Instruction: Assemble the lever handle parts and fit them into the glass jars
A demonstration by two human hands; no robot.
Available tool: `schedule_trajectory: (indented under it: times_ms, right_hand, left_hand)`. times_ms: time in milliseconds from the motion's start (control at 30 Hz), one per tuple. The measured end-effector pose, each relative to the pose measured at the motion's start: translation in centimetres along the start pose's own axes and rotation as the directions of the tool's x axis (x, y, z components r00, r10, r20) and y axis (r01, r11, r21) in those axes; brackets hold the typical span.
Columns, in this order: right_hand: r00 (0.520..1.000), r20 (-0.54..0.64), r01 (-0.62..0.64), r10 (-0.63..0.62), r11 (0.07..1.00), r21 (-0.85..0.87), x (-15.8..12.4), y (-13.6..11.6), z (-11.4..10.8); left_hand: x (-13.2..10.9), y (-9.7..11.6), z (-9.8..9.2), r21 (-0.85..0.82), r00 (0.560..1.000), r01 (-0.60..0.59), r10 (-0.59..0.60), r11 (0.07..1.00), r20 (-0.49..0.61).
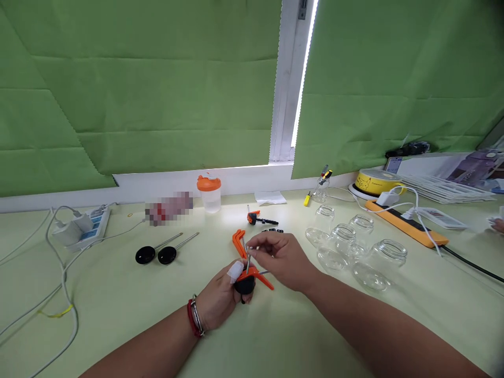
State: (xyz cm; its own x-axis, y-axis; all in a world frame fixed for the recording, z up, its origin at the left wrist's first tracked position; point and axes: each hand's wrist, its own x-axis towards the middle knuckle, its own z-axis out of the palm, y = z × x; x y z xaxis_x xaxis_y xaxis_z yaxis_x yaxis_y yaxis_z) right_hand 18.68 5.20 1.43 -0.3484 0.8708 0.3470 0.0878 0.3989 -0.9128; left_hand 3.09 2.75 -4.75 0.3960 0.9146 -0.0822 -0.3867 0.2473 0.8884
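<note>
Orange plastic shows first, near the lower middle of the frame, as part of a black-and-orange piece in the person's left hand. The fingers are curled around its rounded black body, and the thumb, wrapped in a white bandage, rests near the orange part. Just above, the right hand pinches a slim metal rod between thumb and fingertips; the rod stands nearly upright over the piece, though whether its lower end is seated cannot be told. A red band and a silver-coloured bracelet circle the left wrist.

Directly behind the hands, at the centre of the frame, lies a loose orange part, and farther back a smaller black-and-orange unit rests on the pale green table. Left of centre, two black discs with metal stems lie side by side, their stems pointing up and to the right. Right of centre, clear glass jars stand in a loose cluster, with an orange power strip beyond them. A cup with an orange lid stands against the back wall, below green blinds. At the right edge, part of another person's hand shows.
</note>
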Motion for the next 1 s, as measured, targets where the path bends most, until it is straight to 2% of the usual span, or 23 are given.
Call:
schedule_trajectory:
  times_ms: [33, 100, 267, 733, 1000]
  right_hand:
    - [0.997, -0.051, -0.05, 0.052, 0.998, 0.038, 0.2, 0.3, -0.1]
    - [0.99, -0.083, -0.106, 0.115, 0.989, 0.099, 0.3, 0.9, 0.0]
    - [0.983, 0.001, -0.178, 0.183, 0.954, 0.242, 0.1, 1.7, 0.8]
    - [0.984, -0.004, -0.169, 0.181, 0.926, 0.338, 0.1, 2.1, 1.5]
    - [0.979, -0.046, -0.173, 0.198, 0.929, 0.328, 0.1, 2.0, 1.9]
  left_hand:
    - [-0.1, -0.1, 0.1, 0.006, 1.0, 0.017, -0.017, 1.0, 0.013]
    - [-0.2, -0.1, 0.3, 0.018, 0.999, 0.024, -0.025, 1.0, 0.033]
    - [-0.2, -0.4, 0.2, 0.022, 0.999, -0.001, 0.0, 1.0, 0.042]
    - [-0.1, -0.4, 0.1, 0.006, 1.0, 0.01, -0.01, 1.0, 0.024]
    - [-0.1, -0.4, 0.1, 0.006, 0.999, 0.019, -0.019, 1.0, 0.045]
